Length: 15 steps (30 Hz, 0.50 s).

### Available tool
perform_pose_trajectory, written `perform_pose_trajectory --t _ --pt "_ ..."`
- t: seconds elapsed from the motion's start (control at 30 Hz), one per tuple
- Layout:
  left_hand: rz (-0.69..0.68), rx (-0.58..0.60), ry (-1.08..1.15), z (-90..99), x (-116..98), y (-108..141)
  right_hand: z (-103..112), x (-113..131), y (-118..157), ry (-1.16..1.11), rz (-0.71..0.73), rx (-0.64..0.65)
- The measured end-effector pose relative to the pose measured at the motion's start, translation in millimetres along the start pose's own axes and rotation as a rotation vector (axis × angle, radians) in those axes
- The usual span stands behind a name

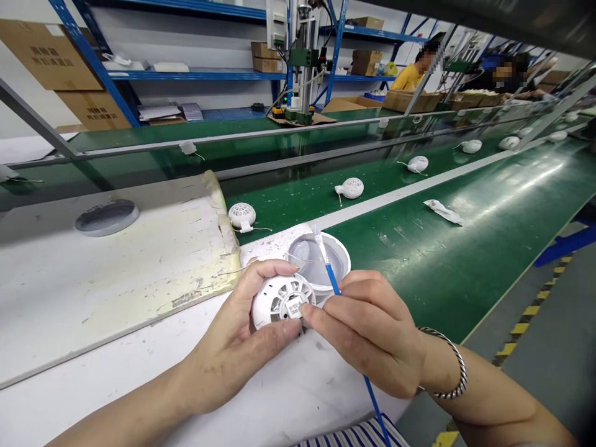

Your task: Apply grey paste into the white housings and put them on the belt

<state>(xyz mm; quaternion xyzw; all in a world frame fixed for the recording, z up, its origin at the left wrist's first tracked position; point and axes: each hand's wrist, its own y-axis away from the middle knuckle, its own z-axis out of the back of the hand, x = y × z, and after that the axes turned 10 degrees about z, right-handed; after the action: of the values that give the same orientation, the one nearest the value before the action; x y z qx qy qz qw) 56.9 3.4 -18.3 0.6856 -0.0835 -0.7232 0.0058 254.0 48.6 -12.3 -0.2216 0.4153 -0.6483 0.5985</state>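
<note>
Head view: gripping white vented unit [285,298] by its rim in left hand [233,347], above white surface [274,372], with fingers curled partway round, probably to steady label-side up. Pinching blue-handled brush [332,278] in right hand [377,329] with fingers closed, likely pointed away to spare unit. Note tub [347,261] behind, partly blocked by brush; bulky board [139,279] left; more vented units [241,214] on green belt [288,198].

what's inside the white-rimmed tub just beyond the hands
Inside the tub, a grey surface shows, with the brush crossing in front. Part of the near side is covered by the white vented part and right hand; anything there can't be seen.
</note>
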Motion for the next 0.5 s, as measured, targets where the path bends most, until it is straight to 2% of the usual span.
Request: perform_pose_trajectory --t 0.17,0.27,0.33,0.4,0.47,0.5 --pt "0.035 0.152 0.081 10.5 12.4 -4.0 0.0 -0.7 1.8 0.007 0.044 0.062" --pt "0.064 0.150 0.157 10.0 17.4 -5.7 -4.7 -1.3 4.4 0.021 0.051 0.084" --pt "0.035 0.110 0.134 15.6 17.7 -10.4 -8.4 -4.0 7.6 0.005 0.034 0.090" --pt "-0.036 -0.045 0.015 35.2 15.8 -19.8 -11.2 -9.7 12.2 -0.032 -0.021 0.049" --pt "-0.048 -0.337 -0.220 72.2 11.9 -31.7 -12.4 -18.1 17.5 -0.059 -0.097 -0.027" --pt "-0.005 -0.518 -0.370 95.6 8.9 -37.1 -12.5 -22.9 20.1 -0.061 -0.134 -0.051"
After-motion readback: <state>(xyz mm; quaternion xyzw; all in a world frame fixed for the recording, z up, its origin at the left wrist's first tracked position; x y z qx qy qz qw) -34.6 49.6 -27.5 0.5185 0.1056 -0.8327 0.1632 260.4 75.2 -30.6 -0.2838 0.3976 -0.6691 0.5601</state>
